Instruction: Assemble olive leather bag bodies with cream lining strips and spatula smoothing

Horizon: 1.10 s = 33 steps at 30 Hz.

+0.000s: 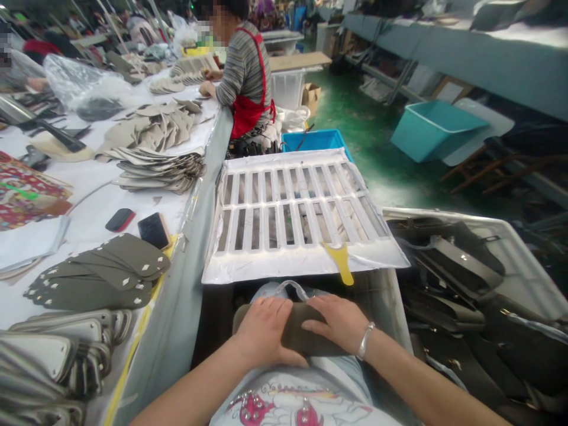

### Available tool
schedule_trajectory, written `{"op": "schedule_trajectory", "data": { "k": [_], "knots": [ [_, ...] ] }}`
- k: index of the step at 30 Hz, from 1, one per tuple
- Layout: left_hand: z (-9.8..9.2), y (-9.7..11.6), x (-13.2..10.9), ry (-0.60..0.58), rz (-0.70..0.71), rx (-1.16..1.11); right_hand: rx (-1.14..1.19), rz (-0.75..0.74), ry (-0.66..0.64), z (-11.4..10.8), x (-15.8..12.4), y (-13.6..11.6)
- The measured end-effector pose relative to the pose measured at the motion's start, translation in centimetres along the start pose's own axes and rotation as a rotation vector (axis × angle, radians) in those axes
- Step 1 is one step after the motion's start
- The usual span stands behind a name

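Observation:
A dark olive handbag (306, 331) lies across my lap, and clear plastic (296, 289) shows just behind it. My left hand (266, 325) presses over its left part, fingers bent over the far edge and thumb along the near side. On the right part rests my right hand (339, 322), fingers curled over the top, a silver bracelet at the wrist. Both hands grip the bag, whose underside is hidden. Beyond it, a white slatted rack (293, 207) carries a yellow forked piece (341, 263) at its near edge.
To the left, the table holds olive flaps (102, 269), stacked panels (155, 168), a dark block (153, 231) and a small red-and-black pad (120, 219). A white bin (519, 236) of similar bags stands at right. A co-worker in a red apron (251, 109) sits ahead.

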<state>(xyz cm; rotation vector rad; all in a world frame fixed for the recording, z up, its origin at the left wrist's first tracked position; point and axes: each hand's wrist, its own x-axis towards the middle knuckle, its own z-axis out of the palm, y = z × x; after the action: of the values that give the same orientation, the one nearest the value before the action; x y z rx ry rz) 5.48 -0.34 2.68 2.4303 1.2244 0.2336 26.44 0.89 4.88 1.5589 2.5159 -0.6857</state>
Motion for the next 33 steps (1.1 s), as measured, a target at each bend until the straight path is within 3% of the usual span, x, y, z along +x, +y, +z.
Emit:
{"op": "schedule_trajectory", "data": {
  "k": [7,12,16,21,25,30,33],
  "knots": [
    [0.1,0.0,0.6,0.013,-0.056,0.121,0.017,0.008,0.043,0.0,0.0,-0.3],
    [-0.9,-0.7,0.9,-0.045,-0.053,0.109,0.178,0.027,0.058,0.4,-1.2,1.5],
    [-2.4,-3.5,-0.4,-0.116,-0.087,-0.017,0.317,0.117,0.042,0.4,-3.0,3.5],
    [-2.6,-7.6,-3.8,-0.147,-0.190,-0.416,0.358,0.159,0.013,-0.2,-4.0,4.6],
    [-1.8,-8.5,-4.8,-0.086,-0.255,-0.591,0.325,0.144,-0.005,-0.8,-2.3,3.4],
    [-1.2,-8.0,-4.6,0.000,-0.284,-0.586,0.212,0.108,-0.046,-1.0,0.8,0.2],
    [-1.1,-8.0,-5.3,-0.027,-0.320,-0.688,0.227,0.145,-0.059,-0.9,0.4,0.3]
  ]
}}
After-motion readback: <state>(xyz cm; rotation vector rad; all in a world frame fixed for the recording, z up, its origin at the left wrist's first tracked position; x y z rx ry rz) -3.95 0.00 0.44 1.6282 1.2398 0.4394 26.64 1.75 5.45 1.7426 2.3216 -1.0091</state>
